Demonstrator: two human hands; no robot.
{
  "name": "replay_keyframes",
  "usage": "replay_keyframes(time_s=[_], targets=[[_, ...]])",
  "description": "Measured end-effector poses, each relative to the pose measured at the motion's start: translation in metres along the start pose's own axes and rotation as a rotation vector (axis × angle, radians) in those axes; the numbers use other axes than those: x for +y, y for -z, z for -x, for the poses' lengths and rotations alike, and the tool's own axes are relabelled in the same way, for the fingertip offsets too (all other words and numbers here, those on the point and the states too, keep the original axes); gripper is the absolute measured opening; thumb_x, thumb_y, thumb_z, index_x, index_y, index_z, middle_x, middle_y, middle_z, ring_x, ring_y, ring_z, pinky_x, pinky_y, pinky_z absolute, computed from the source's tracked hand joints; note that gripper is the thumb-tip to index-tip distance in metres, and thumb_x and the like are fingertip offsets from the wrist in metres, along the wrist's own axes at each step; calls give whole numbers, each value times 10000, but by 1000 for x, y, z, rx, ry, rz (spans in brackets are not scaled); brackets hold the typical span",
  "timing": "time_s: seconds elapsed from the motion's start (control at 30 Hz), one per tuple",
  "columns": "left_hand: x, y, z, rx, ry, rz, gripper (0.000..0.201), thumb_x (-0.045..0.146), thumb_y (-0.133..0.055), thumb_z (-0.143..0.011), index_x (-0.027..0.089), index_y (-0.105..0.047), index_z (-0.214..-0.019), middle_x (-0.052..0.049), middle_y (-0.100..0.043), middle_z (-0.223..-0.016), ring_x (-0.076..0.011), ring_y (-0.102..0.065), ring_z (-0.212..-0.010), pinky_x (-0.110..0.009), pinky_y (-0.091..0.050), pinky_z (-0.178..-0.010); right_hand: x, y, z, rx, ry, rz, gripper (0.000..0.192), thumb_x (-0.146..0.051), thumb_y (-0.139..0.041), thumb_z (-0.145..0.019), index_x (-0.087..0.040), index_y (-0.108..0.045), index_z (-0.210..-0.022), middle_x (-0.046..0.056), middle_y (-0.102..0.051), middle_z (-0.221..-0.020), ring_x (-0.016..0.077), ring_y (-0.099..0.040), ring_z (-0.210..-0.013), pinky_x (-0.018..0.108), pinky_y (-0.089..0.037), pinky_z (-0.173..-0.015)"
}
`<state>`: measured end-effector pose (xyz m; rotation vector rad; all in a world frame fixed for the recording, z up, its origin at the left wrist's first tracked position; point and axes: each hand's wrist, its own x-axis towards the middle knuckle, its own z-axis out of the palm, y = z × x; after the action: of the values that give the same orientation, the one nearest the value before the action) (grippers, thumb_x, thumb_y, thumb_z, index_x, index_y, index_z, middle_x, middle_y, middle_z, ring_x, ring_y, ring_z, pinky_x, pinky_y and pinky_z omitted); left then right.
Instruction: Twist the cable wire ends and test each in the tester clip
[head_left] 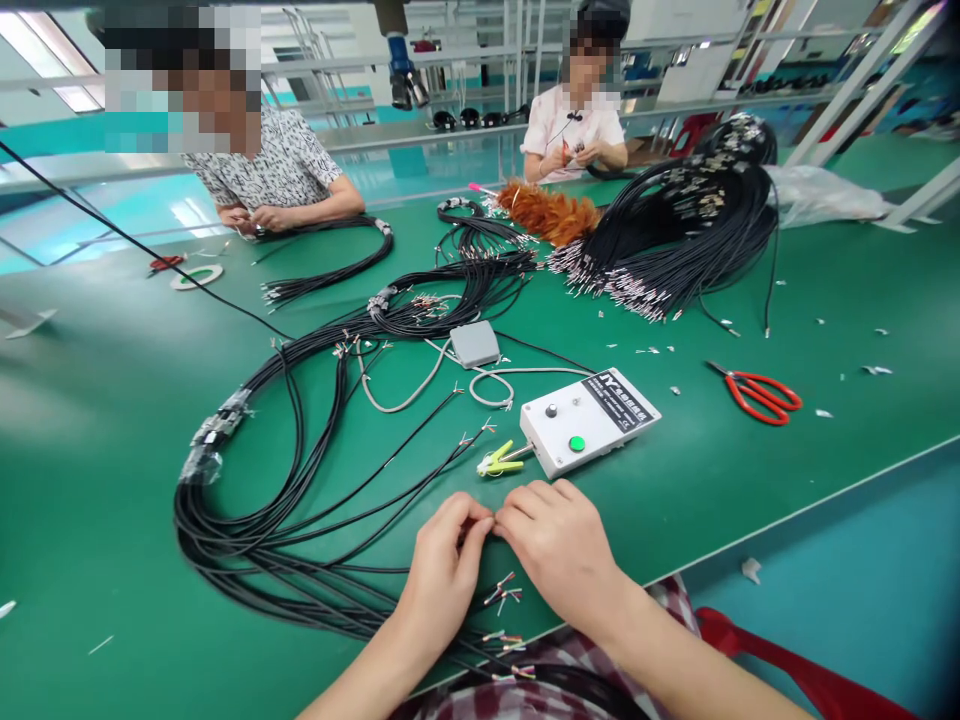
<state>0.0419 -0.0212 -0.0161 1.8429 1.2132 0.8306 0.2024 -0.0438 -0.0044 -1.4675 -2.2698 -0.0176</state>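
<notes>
My left hand (444, 568) is closed in a pinch near the table's front edge, and a black cable (375, 569) runs into it from the left. Its fingertips meet those of my right hand (562, 550), also pinched; whatever lies between the fingers there is hidden. Below my hands, several cable ends with stripped coloured wires (504, 594) stick out over the edge. They belong to a thick looped bundle of black cables (225, 545), bound with clear tape (217, 432). Just beyond my hands stands a white control box (589, 425) with a green button and a yellow-green forked tip (499, 460).
Red-handled cutters (757, 392) lie at right among white scraps. A grey pedal-like block (475, 344) with a grey cord sits behind the box. Farther back are a large cable heap (675, 220), an orange-brown fluffy duster (551, 212) and two people working across the table (840, 400).
</notes>
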Motion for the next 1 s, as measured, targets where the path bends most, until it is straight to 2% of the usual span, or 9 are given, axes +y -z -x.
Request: replay_keyframes(time_s=[0.07,0.13,0.23,0.33,0.5,0.6,0.73,0.87,1.0], targets=[[1,2,-2,5,-56,-26,213,172,-463,-925,196,-546,-731,1,-558,-717,-155,-546,-672,-251,-442,-647,1,-1,-6,-6,72,41,216,-189,-590,-926,-197,-611,-711,6,-652,-721,175,-536,-676,347,-286,-640],[1,4,-5,37,-69,-29,206,176,-469,-916,196,-548,-727,-2,-555,-720,-159,-542,-676,-257,-439,-651,7,1,-11,11,91,56,203,-192,-594,-925,-197,-618,-723,-1,-660,-735,178,-540,-696,349,-289,-654],[-2,8,-13,91,54,63,182,216,-504,-894,198,-542,-717,12,-547,-678,-151,-519,-622,-249,-420,-598,20,7,-20,77,60,90,33,-199,-652,-891,-185,-660,-862,14,-716,-936,200,-581,-868,352,-316,-724],[-6,11,-20,99,148,150,176,250,-528,-876,201,-528,-707,28,-538,-642,-137,-506,-574,-228,-389,-537,32,7,-31,63,46,175,239,-198,-726,-835,-156,-649,-1058,51,-703,-1143,224,-572,-1028,359,-327,-811],[-16,13,-32,97,166,182,150,256,-549,-850,198,-550,-712,29,-569,-640,-128,-518,-552,-219,-373,-520,42,1,-44,-22,83,212,181,-115,-691,-842,-173,-663,-1011,43,-732,-1056,214,-587,-970,362,-315,-813],[-26,20,-45,135,182,198,132,266,-571,-825,194,-558,-715,17,-594,-656,-129,-533,-570,-217,-374,-535,44,-1,-48,-57,103,207,164,-87,-686,-830,-182,-669,-962,29,-737,-991,208,-587,-941,360,-305,-800],[-34,30,-58,172,213,252,155,321,-570,-806,190,-534,-731,15,-584,-642,-98,-441,-477,-205,-311,-466,46,-1,-49,-83,111,208,134,-82,-667,-835,-186,-671,-918,20,-730,-934,202,-578,-914,362,-289,-795],[-26,25,-52,103,220,308,193,358,-587,-792,183,-536,-731,40,-520,-589,-90,-411,-457,-199,-311,-448,47,-2,-49,-98,109,211,132,-80,-656,-833,-184,-668,-914,24,-719,-929,204,-566,-912,364,-278,-803],[-18,13,-40,105,210,305,174,332,-574,-814,185,-525,-734,45,-507,-608,-86,-412,-472,-196,-301,-452,46,-1,-50,-115,110,218,109,-83,-642,-840,-180,-664,-885,28,-708,-908,202,-554,-898,367,-271,-813]])
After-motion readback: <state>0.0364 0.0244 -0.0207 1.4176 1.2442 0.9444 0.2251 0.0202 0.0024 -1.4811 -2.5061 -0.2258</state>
